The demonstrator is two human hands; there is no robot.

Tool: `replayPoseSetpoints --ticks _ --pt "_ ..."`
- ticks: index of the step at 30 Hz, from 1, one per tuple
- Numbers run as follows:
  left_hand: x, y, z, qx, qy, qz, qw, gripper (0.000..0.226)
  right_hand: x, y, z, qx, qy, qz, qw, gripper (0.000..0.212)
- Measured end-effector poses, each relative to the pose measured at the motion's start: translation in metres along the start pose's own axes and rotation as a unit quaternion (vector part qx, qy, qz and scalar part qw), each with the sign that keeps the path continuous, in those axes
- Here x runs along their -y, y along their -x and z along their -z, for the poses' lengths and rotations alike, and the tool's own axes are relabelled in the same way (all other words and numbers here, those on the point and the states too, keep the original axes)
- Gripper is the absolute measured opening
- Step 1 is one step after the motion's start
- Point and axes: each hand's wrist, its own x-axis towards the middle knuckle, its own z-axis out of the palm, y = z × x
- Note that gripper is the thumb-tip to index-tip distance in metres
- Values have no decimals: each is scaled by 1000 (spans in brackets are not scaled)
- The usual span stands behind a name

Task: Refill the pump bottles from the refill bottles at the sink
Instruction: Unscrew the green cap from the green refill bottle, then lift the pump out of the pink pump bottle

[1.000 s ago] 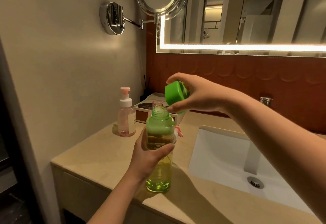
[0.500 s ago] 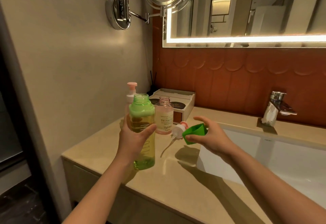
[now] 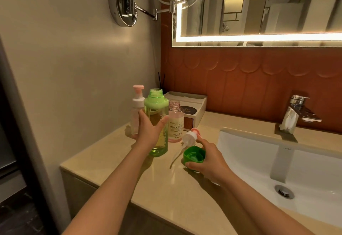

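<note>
OK, the right hand [image 3: 209, 162] grips the cap [image 3: 194, 156], open side up. A second ago I saw it just above the bottle neck. Now it is down at counter [image 3: 166, 188] level beside the sink [image 3: 249, 157]. I can't tell if the cap touches the counter yet.

Just behind the cap the pump head [image 3: 190, 137] lies on its side, tube pointing toward the camera.

The left hand [image 3: 149, 132] is wrapped round the green bottle [image 3: 156, 108], which is upright, neck open and partly full. I can't tell if its base is on the counter.

Just right of it is the pink bottle [image 3: 175, 123], neck open too. A pump bottle [image 3: 137, 105] stands behind the left hand, pump on.

My read: both necks are open, so the pour from green into pink comes once the cap is parked. Risk is the narrow pink neck, so tilt slowly or it spills.
</note>
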Motion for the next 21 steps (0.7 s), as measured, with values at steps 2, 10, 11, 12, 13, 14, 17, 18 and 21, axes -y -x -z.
replayPoseSetpoints --ticks 2,10,11,12,13,14,17,18,21 --pt "2 -7 -5 -4 -6 -5 1000 93 -2 -3 -4 -4 16 2 1000 87" --pt "4 -18 -1 -75 -86 -66 991 88 13 -17 5 -16 63 15 998 73" --pt "3 -20 1 -98 -65 -67 991 87 18 -21 8 -24 55 14 998 67" --pt "4 -25 4 -127 -40 -63 989 79 22 -25 12 -32 53 16 998 61" --pt "4 -31 7 -155 -21 -53 986 67 28 -29 16 -40 54 21 997 57" --pt "4 -40 12 -174 -12 -39 984 55 33 -32 19 -46 59 27 997 53" --pt "7 -64 25 -163 -10 6 987 49 50 -36 32 -53 88 53 993 46" --pt "7 -72 28 -145 -9 15 989 55 56 -38 36 -57 99 65 991 44" --pt "6 -89 33 -81 -29 12 996 66 71 -40 45 -62 128 90 986 36"
